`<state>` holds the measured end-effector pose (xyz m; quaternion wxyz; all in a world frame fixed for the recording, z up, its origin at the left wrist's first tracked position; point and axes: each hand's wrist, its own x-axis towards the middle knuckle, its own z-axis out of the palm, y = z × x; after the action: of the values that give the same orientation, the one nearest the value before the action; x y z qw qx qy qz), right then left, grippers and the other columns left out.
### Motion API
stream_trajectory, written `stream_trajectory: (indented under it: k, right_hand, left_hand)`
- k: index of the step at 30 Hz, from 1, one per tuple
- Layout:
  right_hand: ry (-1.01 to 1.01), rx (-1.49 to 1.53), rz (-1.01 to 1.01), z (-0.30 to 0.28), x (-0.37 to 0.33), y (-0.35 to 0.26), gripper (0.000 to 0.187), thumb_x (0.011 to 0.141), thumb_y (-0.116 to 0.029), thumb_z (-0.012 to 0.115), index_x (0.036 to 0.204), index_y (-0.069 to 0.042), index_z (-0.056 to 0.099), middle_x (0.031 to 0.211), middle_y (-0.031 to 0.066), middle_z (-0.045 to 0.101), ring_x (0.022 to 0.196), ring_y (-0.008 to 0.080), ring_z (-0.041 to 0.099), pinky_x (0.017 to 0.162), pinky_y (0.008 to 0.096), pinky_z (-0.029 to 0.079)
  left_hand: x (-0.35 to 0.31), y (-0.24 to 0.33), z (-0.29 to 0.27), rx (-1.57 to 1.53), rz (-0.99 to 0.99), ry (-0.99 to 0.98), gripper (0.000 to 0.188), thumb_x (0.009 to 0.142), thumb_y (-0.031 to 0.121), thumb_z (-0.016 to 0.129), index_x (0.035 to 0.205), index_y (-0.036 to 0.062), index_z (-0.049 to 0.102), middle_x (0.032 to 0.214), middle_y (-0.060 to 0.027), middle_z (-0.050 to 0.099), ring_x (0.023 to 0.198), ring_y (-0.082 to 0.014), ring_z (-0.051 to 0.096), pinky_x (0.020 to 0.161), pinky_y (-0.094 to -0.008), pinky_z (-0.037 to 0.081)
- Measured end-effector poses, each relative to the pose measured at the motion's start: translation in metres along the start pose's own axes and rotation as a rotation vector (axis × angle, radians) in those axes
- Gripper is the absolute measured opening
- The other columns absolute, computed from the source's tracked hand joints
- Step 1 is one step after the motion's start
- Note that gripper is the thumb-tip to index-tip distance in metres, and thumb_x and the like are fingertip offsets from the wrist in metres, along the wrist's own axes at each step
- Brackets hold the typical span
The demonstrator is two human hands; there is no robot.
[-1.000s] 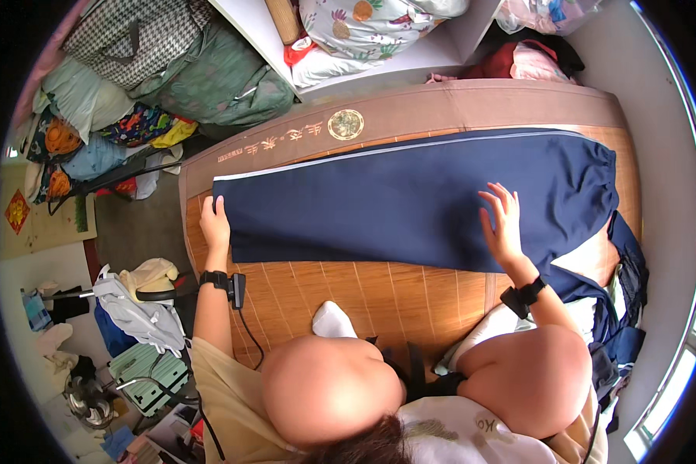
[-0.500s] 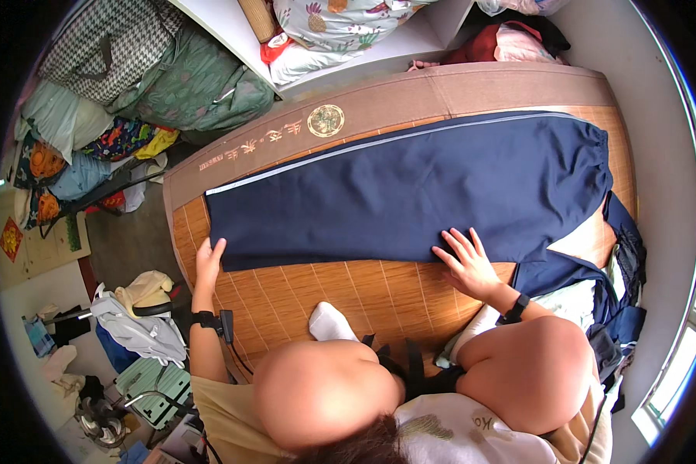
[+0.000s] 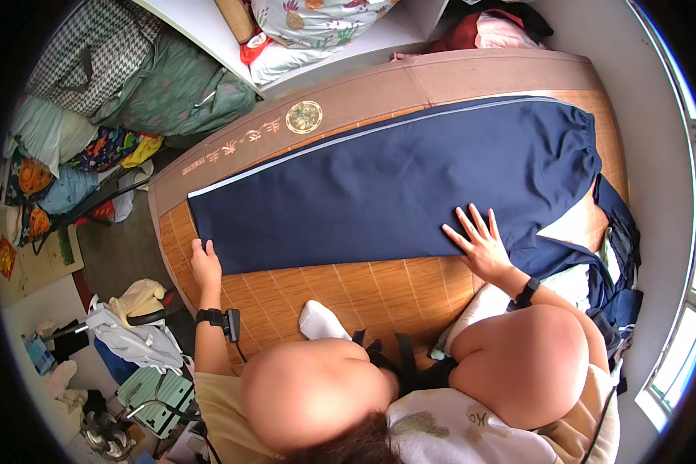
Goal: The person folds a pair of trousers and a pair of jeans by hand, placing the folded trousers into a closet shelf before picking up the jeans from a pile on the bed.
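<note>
Navy trousers (image 3: 379, 182) lie folded lengthwise across a bamboo mat (image 3: 274, 298), a white stripe running along their far edge. Their gathered waist is at the right and the leg hem at the left. My left hand (image 3: 206, 265) is closed at the near corner of the hem, pinching the cloth; part of its fingers is hidden. My right hand (image 3: 483, 246) lies flat on the near edge of the trousers toward the waist end, fingers spread, holding nothing.
My bent knees and a white-socked foot (image 3: 322, 320) are close to the near edge. More dark clothes (image 3: 615, 298) are heaped at the right by the wall. Bags (image 3: 182, 89) and clothing are piled at the far left. A grey backpack (image 3: 138, 334) is at the lower left.
My right hand has slid right along the trousers, its fingers spreading wider. The left hand stays at the hem corner. The whole view has shifted slightly.
</note>
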<state>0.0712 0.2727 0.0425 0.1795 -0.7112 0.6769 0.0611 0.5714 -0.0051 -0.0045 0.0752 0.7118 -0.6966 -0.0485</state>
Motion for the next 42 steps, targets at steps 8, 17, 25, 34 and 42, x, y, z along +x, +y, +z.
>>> stream_trajectory:
  k: [8,17,25,34,42]
  right_hand:
    - [0.103,0.015,-0.053,-0.002,-0.004,0.000,0.070,0.076,-0.004,0.053,0.139,-0.025,0.033,0.147,0.0101,0.022,0.138,0.0298,0.016,0.107,0.0589,0.011]
    - [-0.056,0.010,0.087,-0.012,-0.022,0.026,0.072,0.076,-0.017,0.060,0.141,-0.022,0.030,0.147,0.0137,0.020,0.137,0.0317,0.015,0.109,0.0529,0.013]
    - [0.138,0.082,-0.004,-0.042,0.031,0.059,0.071,0.079,-0.013,0.062,0.141,-0.019,0.028,0.148,0.0114,0.020,0.137,0.0301,0.017,0.109,0.0539,0.010]
    - [0.492,-0.117,0.101,-0.053,0.169,0.124,0.042,0.084,-0.017,0.056,0.126,-0.018,0.046,0.121,0.0094,0.051,0.119,0.0307,0.041,0.100,0.0463,0.032]
    - [0.562,-0.052,0.016,-0.054,0.187,0.114,0.010,0.082,-0.018,0.057,0.091,-0.013,0.056,0.090,0.0050,0.054,0.096,0.0258,0.050,0.085,0.0378,0.040]
  left_hand:
    - [0.008,-0.008,0.017,-0.033,-0.078,0.094,0.021,0.095,0.025,0.042,0.100,0.0048,0.043,0.087,-0.0237,0.060,0.083,-0.0438,0.056,0.068,-0.0497,0.043]
    - [0.070,-0.056,0.028,-0.646,-0.197,-0.226,0.040,0.088,0.037,0.058,0.065,0.0049,0.048,0.062,0.0029,0.045,0.057,-0.0084,0.040,0.052,-0.0266,0.033]
    - [0.112,-0.061,0.050,-0.688,-0.111,-0.146,0.017,0.089,0.019,0.058,0.088,0.0026,0.057,0.075,0.0011,0.054,0.065,-0.0085,0.046,0.061,-0.0251,0.038]
    - [0.101,-0.035,0.057,-0.585,-0.045,0.024,0.019,0.090,0.018,0.056,0.094,-0.0001,0.055,0.087,-0.0073,0.063,0.079,-0.0155,0.058,0.075,-0.0283,0.044]
    - [0.095,-0.045,0.056,-0.682,-0.036,0.014,0.020,0.089,0.017,0.058,0.096,-0.0007,0.053,0.083,-0.0041,0.058,0.076,-0.0117,0.053,0.070,-0.0254,0.043]
